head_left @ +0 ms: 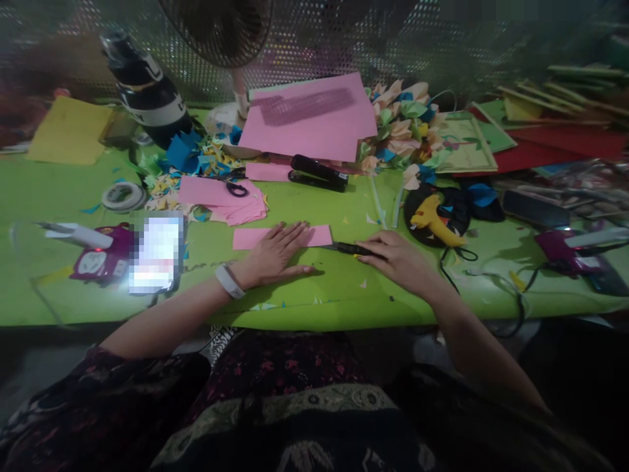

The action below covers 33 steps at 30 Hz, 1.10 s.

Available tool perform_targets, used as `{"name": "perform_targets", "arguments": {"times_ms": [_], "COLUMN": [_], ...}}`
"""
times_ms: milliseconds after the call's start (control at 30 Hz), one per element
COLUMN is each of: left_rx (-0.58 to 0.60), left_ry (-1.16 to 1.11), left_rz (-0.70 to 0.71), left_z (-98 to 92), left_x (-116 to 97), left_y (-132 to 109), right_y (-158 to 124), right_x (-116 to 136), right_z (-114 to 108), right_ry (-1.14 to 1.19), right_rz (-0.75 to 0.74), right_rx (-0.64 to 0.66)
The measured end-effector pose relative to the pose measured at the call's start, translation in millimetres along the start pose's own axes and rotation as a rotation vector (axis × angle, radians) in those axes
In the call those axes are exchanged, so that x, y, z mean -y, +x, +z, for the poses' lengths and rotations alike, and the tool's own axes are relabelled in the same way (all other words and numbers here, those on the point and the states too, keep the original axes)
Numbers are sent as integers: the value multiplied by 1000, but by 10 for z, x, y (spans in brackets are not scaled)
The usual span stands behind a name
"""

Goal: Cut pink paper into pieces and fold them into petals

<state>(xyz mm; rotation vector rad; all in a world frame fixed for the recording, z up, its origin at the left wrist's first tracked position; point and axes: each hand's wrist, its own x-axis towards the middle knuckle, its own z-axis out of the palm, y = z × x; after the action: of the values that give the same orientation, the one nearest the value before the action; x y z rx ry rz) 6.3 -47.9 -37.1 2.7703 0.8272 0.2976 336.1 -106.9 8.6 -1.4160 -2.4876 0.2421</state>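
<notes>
On the green table point(196, 308), a pink paper strip point(246, 238) lies flat in front of me. My left hand point(275, 254) rests on it palm down, fingers stretched out, covering its middle. My right hand point(393, 259) is closed around a black utility knife point(350, 248). The knife's thin grey blade points left, close to the strip's lower right corner; I cannot tell whether it touches the paper. Beyond the strip lie a stack of pink paper pieces point(211, 196), black-handled scissors point(238, 189) and a black stapler point(318, 174).
Left: a lit phone point(156, 252), purple holder point(101, 255), tape roll point(122, 195) and dark bottle point(152, 98). Behind: large pink sheets point(309, 124), a fan point(221, 26) and paper flowers point(403, 121). Right: a yellow glue gun point(435, 219) with its cord, and a second purple holder point(565, 249).
</notes>
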Motion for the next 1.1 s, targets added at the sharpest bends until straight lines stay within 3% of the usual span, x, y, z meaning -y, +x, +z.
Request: {"name": "perform_targets", "arguments": {"times_ms": [400, 900, 1100], "left_rx": [-17, 53, 24], "left_ry": [21, -16, -32], "left_rz": [-5, -30, -3], "left_z": [14, -81, -66], "left_x": [-9, -66, -38], "left_y": [1, 10, -4], "right_y": [249, 285, 321], "right_x": [268, 234, 285], "right_z": [192, 101, 122], "right_ry": [-39, -35, -25], "right_rz": [-30, -50, -61], "right_rx": [21, 72, 84]}}
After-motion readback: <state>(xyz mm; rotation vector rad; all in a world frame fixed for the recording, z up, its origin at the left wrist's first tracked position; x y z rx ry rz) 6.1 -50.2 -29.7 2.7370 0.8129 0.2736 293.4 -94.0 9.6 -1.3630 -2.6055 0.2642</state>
